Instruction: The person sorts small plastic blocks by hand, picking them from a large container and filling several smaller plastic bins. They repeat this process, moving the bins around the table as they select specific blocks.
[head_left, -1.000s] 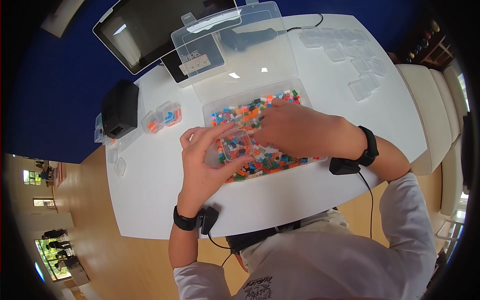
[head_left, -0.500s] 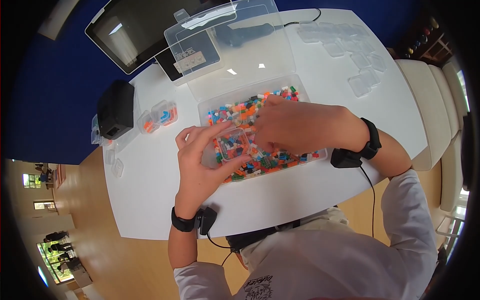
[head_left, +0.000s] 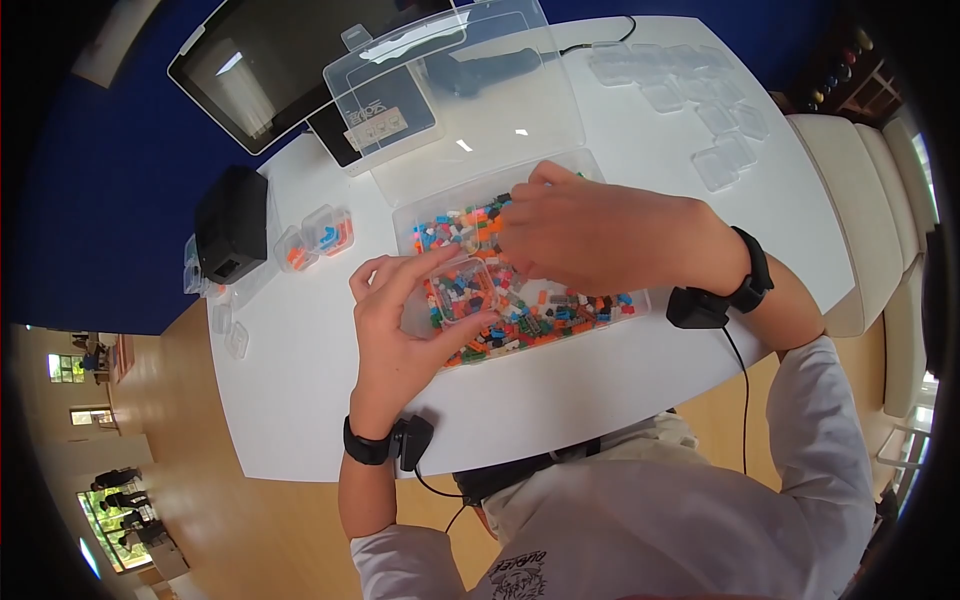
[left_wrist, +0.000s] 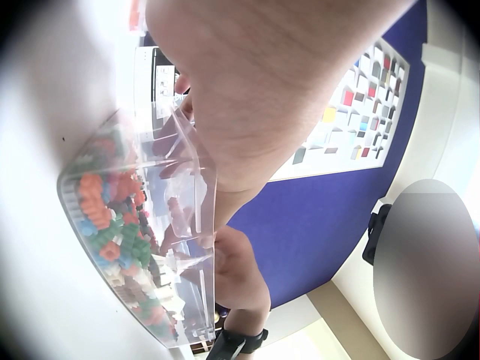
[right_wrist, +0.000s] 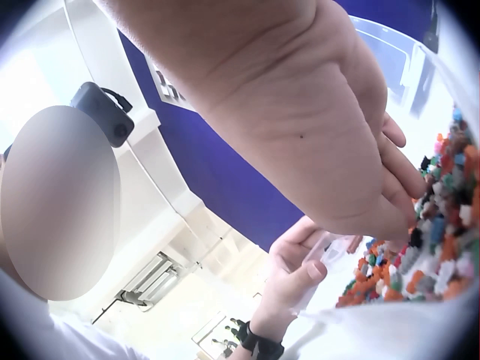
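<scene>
Step in hand: sorting small coloured plastic bricks (head_left: 560,305) out of the large clear plastic bin (head_left: 625,312); I judge it a picking stage, one hand searching, the other keeping a container ready
Left hand: left hand (head_left: 400,325) grasps a small clear square plastic box (head_left: 458,290), thumb along its near edge and fingers round the far side, tilted over the bin's 9 o'clock end; the left wrist view shows the box's clear wall (left_wrist: 196,187) against the palm
Right hand: right hand (head_left: 590,235) lies palm down over the bricks at the bin's middle, fingers reaching toward 10 o'clock; whether the fingertips pinch a brick I cannot tell, as the hand hides them
Bricks: heaped in the bin, orange, blue, green, white and black mixed, seen close in the right wrist view (right_wrist: 442,225)
Next move: likely needs one brick of the wanted colour singled from the heap and carried to the small box at 9 o'clock, with care not to drag neighbours along
In the way: the tight mix of bricks; the right hand also shades its own work
Around: bin's hinged clear lid (head_left: 480,110) at 12 o'clock; dark tablet screen (head_left: 250,70) at 11; black box-shaped device (head_left: 232,225) at 9; small filled boxes (head_left: 320,235) beside it; empty clear boxes (head_left: 700,110) at 2; white table (head_left: 620,390)
</scene>
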